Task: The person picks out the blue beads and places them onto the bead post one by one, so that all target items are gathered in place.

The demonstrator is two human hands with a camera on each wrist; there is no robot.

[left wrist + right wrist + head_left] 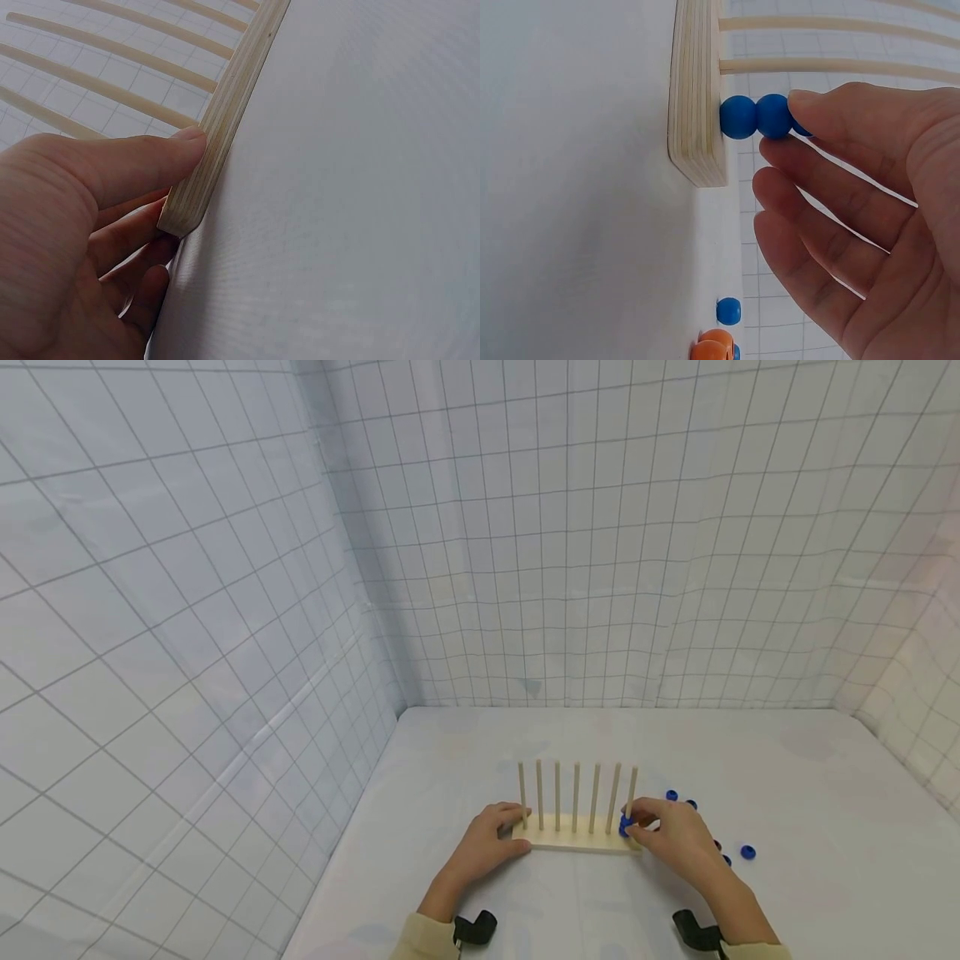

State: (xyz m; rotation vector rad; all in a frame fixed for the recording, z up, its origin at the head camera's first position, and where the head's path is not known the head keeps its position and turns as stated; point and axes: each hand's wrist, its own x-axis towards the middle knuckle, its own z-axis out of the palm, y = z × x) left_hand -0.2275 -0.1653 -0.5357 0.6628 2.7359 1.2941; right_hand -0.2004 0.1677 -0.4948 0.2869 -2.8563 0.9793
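Observation:
A pale wooden peg rack (577, 841) with several upright pegs stands on the white table. My left hand (491, 839) grips its left end. In the left wrist view the thumb (161, 161) presses the rack's front edge (225, 112) and the fingers curl behind it. My right hand (663, 831) is at the rightmost peg and pinches a blue bead (624, 827) low on it. The right wrist view shows two blue beads (756, 116) stacked on that peg against the rack (697, 90). A third bead is partly hidden under my fingertips (810, 109).
Loose blue beads (747, 852) lie on the table right of the rack, some behind my right hand (671, 795). A blue bead (728, 310) and an orange one (714, 346) show in the right wrist view. Gridded white walls close in left and behind.

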